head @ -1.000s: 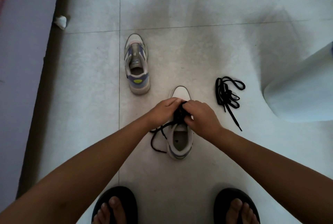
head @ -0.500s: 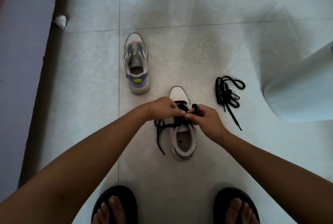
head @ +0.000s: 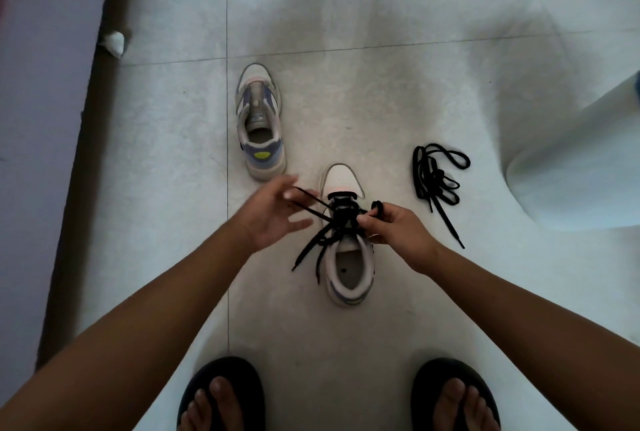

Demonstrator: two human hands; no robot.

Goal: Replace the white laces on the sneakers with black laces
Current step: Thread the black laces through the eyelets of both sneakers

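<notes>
Our right hand (head: 398,226) pinches a black lace (head: 341,219) loop; left hand (head: 273,214) spread, lace across fingertips. Lace looks limp and light, so we'd grip near the sneaker (head: 349,264).

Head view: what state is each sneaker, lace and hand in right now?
Near sneaker: upright, black lace threaded, ends loose.
Far sneaker: upright, unlaced.
Spare black lace: bundled on floor, untouched.
Left hand: fingers spread, a strand across fingertips.
Right hand: pinching a lace loop.

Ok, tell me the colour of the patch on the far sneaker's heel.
Yellow-green, on a blue-grey heel panel of the far sneaker; the head view shows it.
</notes>
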